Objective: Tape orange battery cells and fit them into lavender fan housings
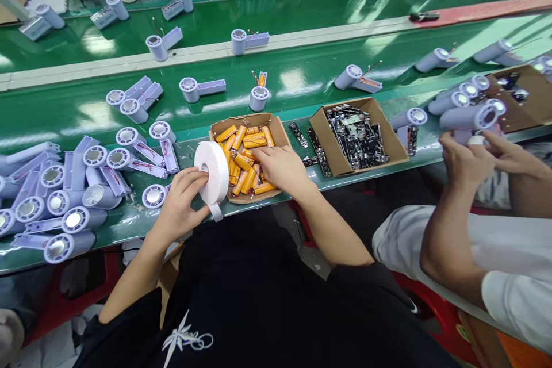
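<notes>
Head cam: my left hand (180,207) curls on tape roll (218,175) at carton's (279,131) left edge; likely light, hold by core. Right hand (282,168) on orange cells (243,161) inside, can't tell if pinching; probably slick, grip mid-barrel.

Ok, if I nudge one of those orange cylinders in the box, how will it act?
An orange cylinder would probably want to roll, given its round sides, though the crowding in the cardboard box may stop it early. Its shiny wrap looks a bit slippery. It seems stiff rather than floppy, since its sides run straight.
</notes>
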Motion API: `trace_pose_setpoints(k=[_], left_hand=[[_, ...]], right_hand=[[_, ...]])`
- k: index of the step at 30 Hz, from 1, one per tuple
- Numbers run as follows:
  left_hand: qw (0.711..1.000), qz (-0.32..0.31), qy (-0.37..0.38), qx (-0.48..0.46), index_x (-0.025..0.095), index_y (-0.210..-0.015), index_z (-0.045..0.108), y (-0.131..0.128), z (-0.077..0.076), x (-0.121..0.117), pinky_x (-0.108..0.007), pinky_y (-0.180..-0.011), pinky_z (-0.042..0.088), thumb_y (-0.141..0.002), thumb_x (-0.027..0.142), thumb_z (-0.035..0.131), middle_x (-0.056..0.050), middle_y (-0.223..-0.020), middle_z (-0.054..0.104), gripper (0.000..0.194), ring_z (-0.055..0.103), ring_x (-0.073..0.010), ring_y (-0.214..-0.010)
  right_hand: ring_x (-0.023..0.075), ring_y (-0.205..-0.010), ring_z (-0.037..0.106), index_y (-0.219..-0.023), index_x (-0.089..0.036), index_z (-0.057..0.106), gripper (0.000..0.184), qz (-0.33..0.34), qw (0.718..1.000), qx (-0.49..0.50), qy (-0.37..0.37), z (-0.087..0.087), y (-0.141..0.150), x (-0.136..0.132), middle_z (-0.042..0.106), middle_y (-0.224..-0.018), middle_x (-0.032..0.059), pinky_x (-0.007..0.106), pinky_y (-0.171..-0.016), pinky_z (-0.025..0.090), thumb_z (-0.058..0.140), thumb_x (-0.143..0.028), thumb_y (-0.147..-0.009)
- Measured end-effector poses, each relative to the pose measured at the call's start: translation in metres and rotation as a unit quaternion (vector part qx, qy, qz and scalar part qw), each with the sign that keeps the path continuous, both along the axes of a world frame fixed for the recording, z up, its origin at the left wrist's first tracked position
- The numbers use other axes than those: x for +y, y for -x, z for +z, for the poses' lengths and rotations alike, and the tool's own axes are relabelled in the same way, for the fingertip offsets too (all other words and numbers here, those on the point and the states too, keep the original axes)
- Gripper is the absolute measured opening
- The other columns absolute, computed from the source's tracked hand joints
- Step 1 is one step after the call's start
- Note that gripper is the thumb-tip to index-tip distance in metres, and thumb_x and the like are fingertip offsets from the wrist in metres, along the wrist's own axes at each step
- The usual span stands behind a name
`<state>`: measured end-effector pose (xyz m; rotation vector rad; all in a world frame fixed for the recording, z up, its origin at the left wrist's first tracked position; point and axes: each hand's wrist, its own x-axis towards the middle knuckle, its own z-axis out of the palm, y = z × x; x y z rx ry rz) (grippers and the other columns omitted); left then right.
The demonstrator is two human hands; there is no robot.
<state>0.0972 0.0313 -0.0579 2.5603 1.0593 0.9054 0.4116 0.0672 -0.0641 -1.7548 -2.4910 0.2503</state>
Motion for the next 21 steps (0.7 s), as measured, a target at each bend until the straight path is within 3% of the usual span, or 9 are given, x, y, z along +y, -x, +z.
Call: trace_pose_setpoints(k=[5, 8, 11, 15, 17, 19, 21], left_hand=[[1.0, 0.01, 0.019, 0.009, 0.025, -0.143, 0.06, 0.004, -0.001, -0.002, -0.06, -0.116, 0.054, -0.092, 0.019, 0.075, -0.013, -0.134, 0.072, 0.053, 0.063, -0.0359, -0.137], [1.0, 0.011, 0.025, 0.011, 0.026, -0.143, 0.06, 0.004, -0.002, -0.002, -0.061, -0.115, 0.054, -0.09, 0.016, 0.074, -0.013, -0.133, 0.073, 0.056, 0.063, -0.0366, -0.137], [1.0, 0.0, 0.02, 0.004, 0.026, -0.143, 0.059, 0.0, -0.002, -0.001, -0.061, -0.115, 0.055, -0.09, 0.014, 0.073, -0.013, -0.134, 0.072, 0.057, 0.063, -0.0363, -0.137], [1.0, -0.013, 0.018, 0.005, 0.026, -0.143, 0.059, -0.007, -0.001, 0.0, -0.061, -0.115, 0.055, -0.089, 0.012, 0.074, -0.013, -0.134, 0.072, 0.057, 0.061, -0.0364, -0.139], [1.0, -0.016, 0.025, 0.007, 0.027, -0.143, 0.06, -0.01, -0.001, 0.0, -0.061, -0.115, 0.055, -0.088, 0.011, 0.074, -0.012, -0.134, 0.072, 0.059, 0.06, -0.0361, -0.139], [0.999, -0.018, 0.028, 0.008, 0.027, -0.142, 0.061, -0.011, -0.001, 0.0, -0.061, -0.116, 0.055, -0.086, 0.009, 0.074, -0.012, -0.134, 0.073, 0.061, 0.06, -0.0361, -0.139], [0.999, -0.016, 0.027, 0.013, 0.028, -0.143, 0.061, -0.011, 0.001, -0.002, -0.062, -0.116, 0.055, -0.086, 0.008, 0.075, -0.012, -0.134, 0.073, 0.062, 0.06, -0.0366, -0.139]], right_hand=[[0.0305, -0.12, 0.073, -0.133, -0.02, 0.072, 0.04, -0.049, 0.977, 0.188, -0.085, -0.001, -0.014, 0.0, 0.079, -0.131, 0.0133, 0.043, -0.104, 0.056, 0.051, -0.014, -0.099], [0.0312, -0.114, 0.073, -0.127, -0.02, 0.073, 0.033, -0.053, 0.969, 0.216, -0.109, -0.004, -0.015, 0.0, 0.08, -0.119, 0.014, 0.046, -0.106, 0.057, 0.051, -0.018, -0.103], [0.0322, -0.119, 0.073, -0.124, -0.019, 0.075, 0.033, -0.021, 0.98, 0.188, -0.065, -0.005, -0.012, -0.001, 0.08, -0.123, 0.0161, 0.049, -0.11, 0.057, 0.049, -0.015, -0.105], [0.0288, -0.132, 0.072, -0.142, -0.021, 0.067, 0.042, 0.049, 0.961, 0.273, -0.013, -0.003, -0.008, -0.002, 0.072, -0.15, 0.0132, 0.045, -0.115, 0.057, 0.065, -0.019, -0.101], [0.0284, -0.124, 0.076, -0.14, -0.021, 0.067, 0.039, 0.056, 0.957, 0.283, 0.035, -0.004, -0.006, -0.002, 0.077, -0.141, 0.0128, 0.043, -0.109, 0.059, 0.068, -0.021, -0.101], [0.0299, -0.116, 0.079, -0.132, -0.02, 0.071, 0.029, 0.029, 0.961, 0.266, 0.073, -0.005, -0.003, -0.001, 0.082, -0.126, 0.0126, 0.043, -0.104, 0.059, 0.065, -0.022, -0.103], [0.031, -0.113, 0.08, -0.131, -0.02, 0.07, 0.027, 0.004, 0.957, 0.275, 0.09, -0.007, -0.002, -0.002, 0.082, -0.124, 0.0128, 0.043, -0.101, 0.06, 0.063, -0.024, -0.105]])
